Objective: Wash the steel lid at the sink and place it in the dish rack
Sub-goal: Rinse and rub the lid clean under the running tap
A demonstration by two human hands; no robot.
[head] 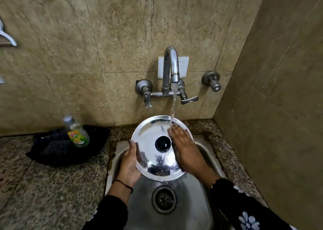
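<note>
Single head cam, wide-angle, looks steeply down, close over sink [206, 153], facing tiled wall [122, 37].

A: What stands behind?
B: Beige marble-look wall tiles [108, 37] with thin seams, and a second tiled wall [279, 90] closing in on the right.
A: And below?
B: A speckled granite table [52, 186], dimly lit, meeting the far wall.
</note>
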